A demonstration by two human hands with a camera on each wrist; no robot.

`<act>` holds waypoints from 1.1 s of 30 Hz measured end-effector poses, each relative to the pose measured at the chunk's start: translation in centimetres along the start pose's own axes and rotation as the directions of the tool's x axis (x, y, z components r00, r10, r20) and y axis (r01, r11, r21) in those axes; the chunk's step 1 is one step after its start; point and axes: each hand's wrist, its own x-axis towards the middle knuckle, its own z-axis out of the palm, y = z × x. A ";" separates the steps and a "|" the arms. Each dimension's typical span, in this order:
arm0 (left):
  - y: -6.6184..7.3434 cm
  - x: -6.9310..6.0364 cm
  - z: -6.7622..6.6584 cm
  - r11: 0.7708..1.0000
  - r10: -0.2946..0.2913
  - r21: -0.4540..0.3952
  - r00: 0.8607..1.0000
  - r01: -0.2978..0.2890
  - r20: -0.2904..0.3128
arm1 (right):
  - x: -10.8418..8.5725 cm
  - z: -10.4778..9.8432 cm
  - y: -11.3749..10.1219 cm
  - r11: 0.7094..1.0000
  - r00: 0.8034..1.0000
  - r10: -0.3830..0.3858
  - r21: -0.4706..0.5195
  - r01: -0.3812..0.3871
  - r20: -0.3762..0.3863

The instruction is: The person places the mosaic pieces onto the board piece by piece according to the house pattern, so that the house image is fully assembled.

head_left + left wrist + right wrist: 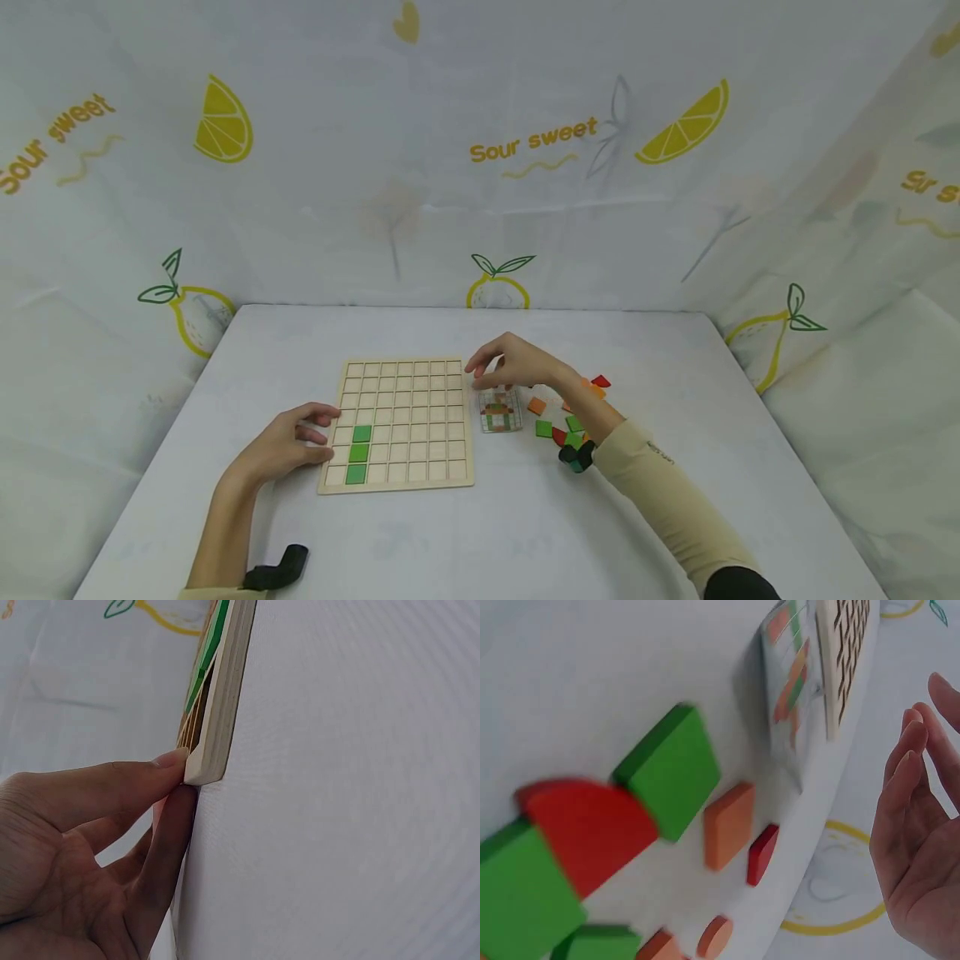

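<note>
A wooden grid board (417, 417) lies flat on the table, with several green square tiles (358, 452) in a column near its left side. My left hand (281, 446) touches the board's left edge with its fingertips; thumb and fingers are spread along that edge. In the left wrist view, the fingertips (176, 759) rest against the board's corner (206, 761). My right hand (517, 362) hovers above the far end of a small pattern card (498, 412), right of the board. Its fingers are loosely bent, and no tile shows between them in the right wrist view.
Right of the card lie loose tiles: green squares (671, 772), a red quarter-round piece (592, 829), an orange square (536, 406) and others, partly hidden beneath my right forearm. A white cloth with lemon prints (498, 292) hangs behind the white table (420, 542).
</note>
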 end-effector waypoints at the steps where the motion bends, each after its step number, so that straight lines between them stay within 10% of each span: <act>1: 0.0 0.0 0.0 1.000 0.000 -0.001 1.000 0.000 0.000 | -0.5 -0.4 0.6 1.000 1.000 0.017 -0.003 -0.017 -0.009; 11: 0.2 -0.1 0.0 0.999 -0.009 -0.031 1.000 0.010 0.006 | -4.3 -2.2 5.0 0.986 0.987 0.156 -0.049 -0.157 -0.025; 33: -0.1 0.1 0.2 1.000 -0.014 -0.024 1.000 0.014 0.004 | -6.9 -1.7 7.8 0.988 0.994 0.105 -0.107 -0.108 -0.030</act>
